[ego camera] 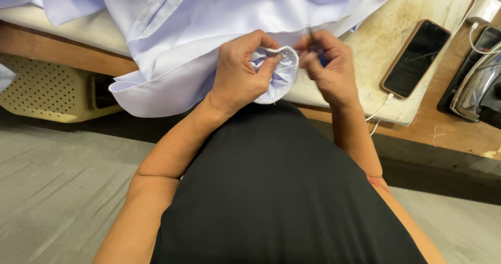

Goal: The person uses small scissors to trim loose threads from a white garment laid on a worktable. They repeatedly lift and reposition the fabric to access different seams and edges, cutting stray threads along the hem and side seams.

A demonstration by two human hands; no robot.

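worn and stained, the padded tabletop (417, 39) runs across in front of me at about waist height, with grey floor below and a cream perforated panel (42, 89) under its left end. over the tabletop's near edge hangs a pale lilac garment (209, 29), and the part i am working on, a small bunched fold of it (282, 76), sits just off the edge in front of my stomach, between my two hands. the cloth looks light, thin and soft, likely to slide and crumple rather than hold a shape, so i judge it best pinched close to the stitched edge, where the seam gives it some body. my left hand (237, 73) is curled nearly shut, thumb and fingers gathering that fold and holding it taut. my right hand (326, 65) is closed in a fine pinch around a slim dark tool (313, 44) with a bluish part, its tip close to the fold's rim; what kind of tool it is i cannot tell. off to the right lie a dark phone (416, 57) in a brown case, a white charger (484, 9) with its cable, and a flat iron (477, 89), all well apart from my hands.
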